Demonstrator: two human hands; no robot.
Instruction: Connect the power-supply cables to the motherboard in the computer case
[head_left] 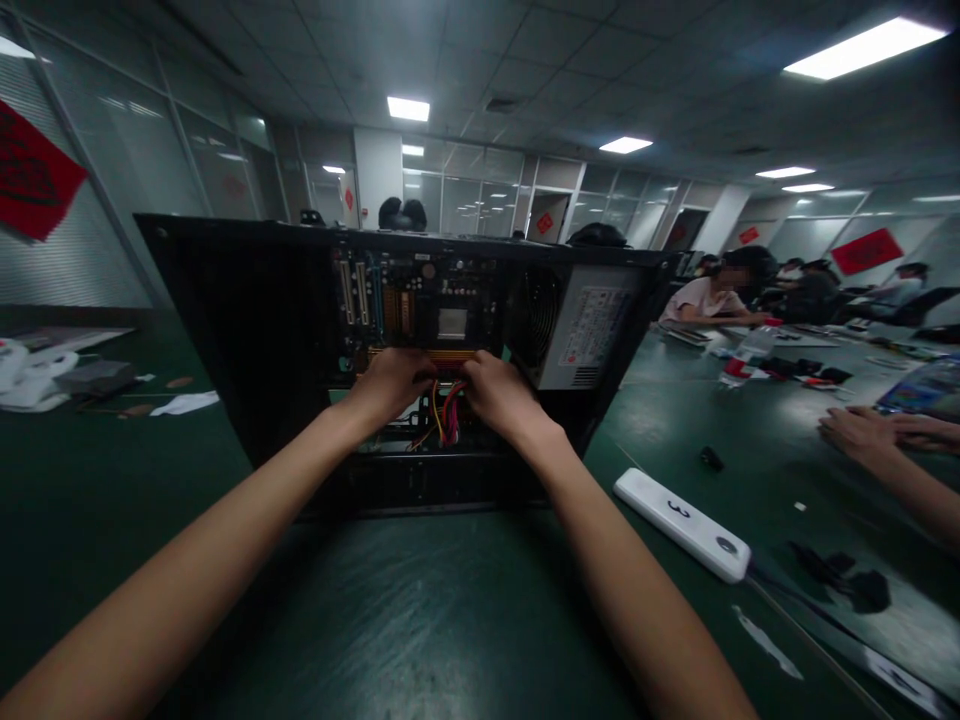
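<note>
A black computer case [465, 485] stands on the table with its side off and its inside facing me. My left hand [394, 382] reaches in with its fingers bent together at the lower edge of the motherboard [412, 285], by the yellow and orange memory slots [454, 356]. Close to its right, my right hand [499, 388] is closed in the same way, fingertips beside a bundle of coloured power cables [450, 415]. What either hand's fingertips hold is hidden. A silver square processor [452, 323] shows above the hands, and the power supply [592, 325] sits at the case's upper right.
On the right lie a white power strip [682, 520] with its cord, a small black part [711, 459] and a bottle with a red cap [746, 355]. Another person's hands [862, 435] rest at the right edge. White plastic bags [34, 375] lie far left.
</note>
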